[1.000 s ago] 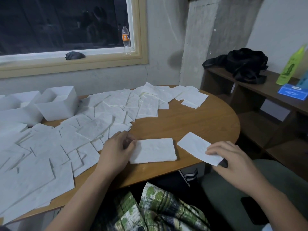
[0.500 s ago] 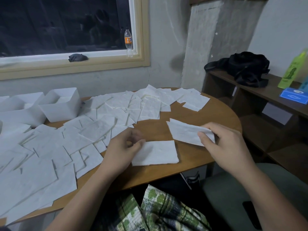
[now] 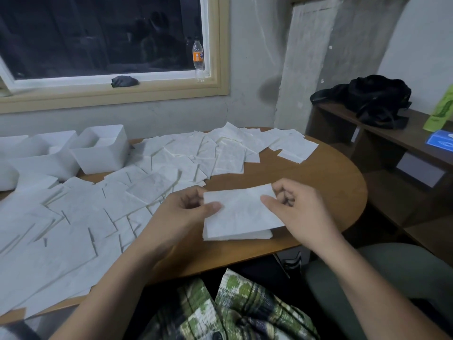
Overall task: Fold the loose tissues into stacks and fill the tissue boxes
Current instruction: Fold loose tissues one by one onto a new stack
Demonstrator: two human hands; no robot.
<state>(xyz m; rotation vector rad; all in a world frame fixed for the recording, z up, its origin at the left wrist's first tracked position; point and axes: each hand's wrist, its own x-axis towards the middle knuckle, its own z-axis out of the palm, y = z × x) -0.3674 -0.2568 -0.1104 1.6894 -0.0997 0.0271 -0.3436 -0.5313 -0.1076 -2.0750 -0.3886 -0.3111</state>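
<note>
Tissue brought in from right, now over stack at table's front edge. Left hand has left stack and pinches tissue's left edge; right hand pinches right edge. Stack about to gain one. Many loose tissues remain; boxes well apart, left.
</note>
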